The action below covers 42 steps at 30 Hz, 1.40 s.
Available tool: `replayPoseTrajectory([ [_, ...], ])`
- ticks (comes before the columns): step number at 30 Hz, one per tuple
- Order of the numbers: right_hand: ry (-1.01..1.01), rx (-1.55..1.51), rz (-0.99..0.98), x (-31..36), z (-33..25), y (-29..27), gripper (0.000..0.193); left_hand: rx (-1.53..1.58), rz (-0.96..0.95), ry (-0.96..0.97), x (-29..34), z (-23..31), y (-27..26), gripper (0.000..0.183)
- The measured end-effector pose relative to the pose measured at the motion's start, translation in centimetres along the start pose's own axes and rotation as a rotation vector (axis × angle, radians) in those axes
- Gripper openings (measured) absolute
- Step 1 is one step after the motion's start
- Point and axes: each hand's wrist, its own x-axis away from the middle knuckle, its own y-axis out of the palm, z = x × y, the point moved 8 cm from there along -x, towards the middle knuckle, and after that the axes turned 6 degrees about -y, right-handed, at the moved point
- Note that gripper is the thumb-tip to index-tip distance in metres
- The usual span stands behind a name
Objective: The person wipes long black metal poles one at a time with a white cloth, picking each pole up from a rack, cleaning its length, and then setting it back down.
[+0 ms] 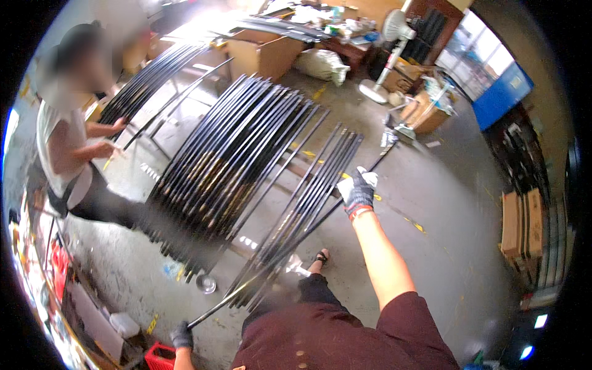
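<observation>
A long dark rod (243, 285) runs slantwise in front of me, from the lower left up to the right. My left hand (182, 337), in a dark glove, is closed around its lower end. Farther up, my right hand (357, 192) wears a grey glove and grips the rod through a white cloth (369, 179) wrapped about it. Just left of this rod lies a small group of similar rods (333, 169) on a rack. Beyond it, a wide row of dark rods (234, 142) rests side by side, some with brownish patches.
A co-worker (68, 145) stands at the left, hands near another batch of rods (145, 83). A metal bowl (206, 283) sits on the floor; a red crate (161, 357) is at lower left. Farther off are a white standing fan (394, 28), a cardboard box (424, 114) and stacked cartons (521, 223).
</observation>
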Motion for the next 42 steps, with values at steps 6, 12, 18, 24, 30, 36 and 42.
replayPoseTrajectory([
  [6,0.319,-1.077,0.132,-2.1,-5.3,-0.9,0.012,0.106,-0.088,-0.221,-1.3,-14.8,10.4,0.012],
  [12,0.506,-1.101,0.228,1.0,-11.0,-3.6,0.015,-0.156,-0.088,-0.267,-0.2,-9.7,4.9,0.012],
  [18,0.525,-1.352,0.080,0.1,-11.3,-3.8,0.016,-0.189,-0.072,-0.267,-0.7,-9.2,4.0,0.013],
  [24,0.438,-1.184,0.078,-0.7,-12.4,-6.0,0.029,-0.215,-0.028,-0.276,-0.7,-10.3,3.3,0.013],
  [30,0.383,-1.224,-0.077,-2.0,-13.3,-6.8,0.028,-0.236,0.074,-0.269,0.4,-13.0,3.4,0.014],
  [36,0.545,-1.291,0.088,-1.7,-12.6,-7.6,0.025,-0.214,0.436,-0.104,2.3,-16.6,1.4,0.014],
  [42,0.727,-1.357,0.212,0.5,-13.6,-7.7,0.039,-0.275,-0.252,-0.098,1.2,-10.9,3.2,0.022],
])
